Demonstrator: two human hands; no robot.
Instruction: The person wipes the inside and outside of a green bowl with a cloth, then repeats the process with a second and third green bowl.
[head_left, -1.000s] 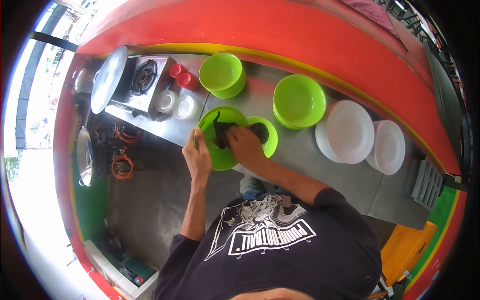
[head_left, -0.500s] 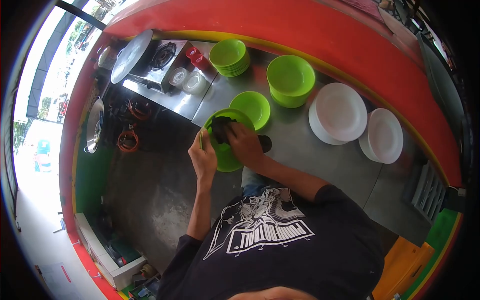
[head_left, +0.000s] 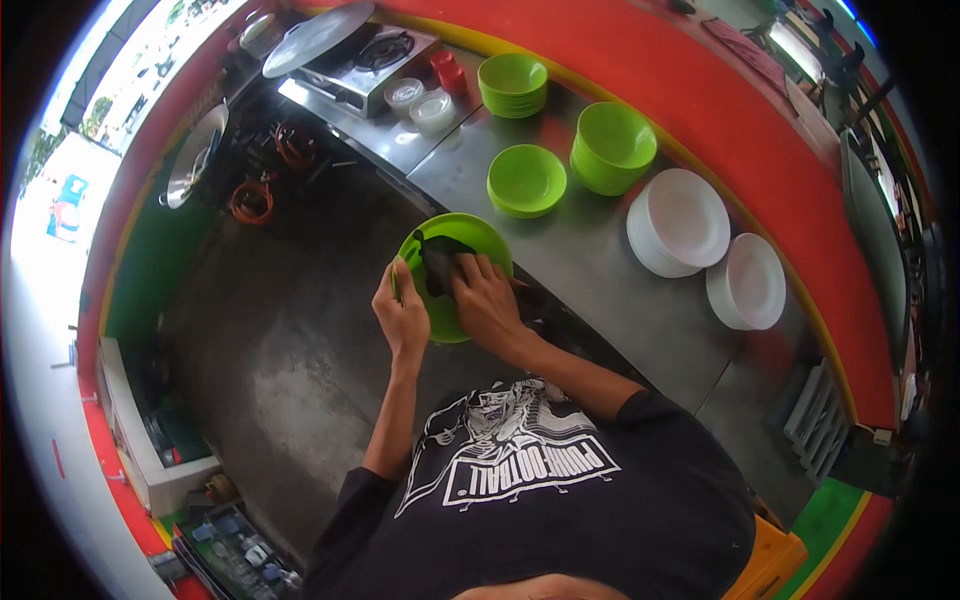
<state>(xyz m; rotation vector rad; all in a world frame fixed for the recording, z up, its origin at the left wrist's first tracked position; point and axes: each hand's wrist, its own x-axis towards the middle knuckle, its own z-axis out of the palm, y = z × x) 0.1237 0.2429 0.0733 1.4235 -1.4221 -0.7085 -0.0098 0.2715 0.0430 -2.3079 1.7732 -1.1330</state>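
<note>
My left hand (head_left: 402, 312) grips the left rim of a green bowl (head_left: 452, 322), thumb on the inside, holding it tilted in front of my body. Inside the bowl, my right hand (head_left: 487, 300) presses a black cloth (head_left: 443, 262) against the inner wall. The fingers of that hand are bent over the cloth, which hides part of the bowl's inside. Just beyond, on the metal counter, sits another green bowl (head_left: 527, 180).
Stacked green bowls (head_left: 613, 140) and more green bowls (head_left: 512, 85) stand along the counter (head_left: 590, 265). White bowls (head_left: 680, 222) are stacked at right. A gas stove (head_left: 375, 62), red cups (head_left: 453, 80) and clear containers (head_left: 432, 110) occupy the far left end. An orange hose (head_left: 252, 203) lies below.
The view has turned, and the held bowl is now farther from the counter bowls, off the counter's edge. My right hand has shifted slightly with the cloth inside the bowl.
</note>
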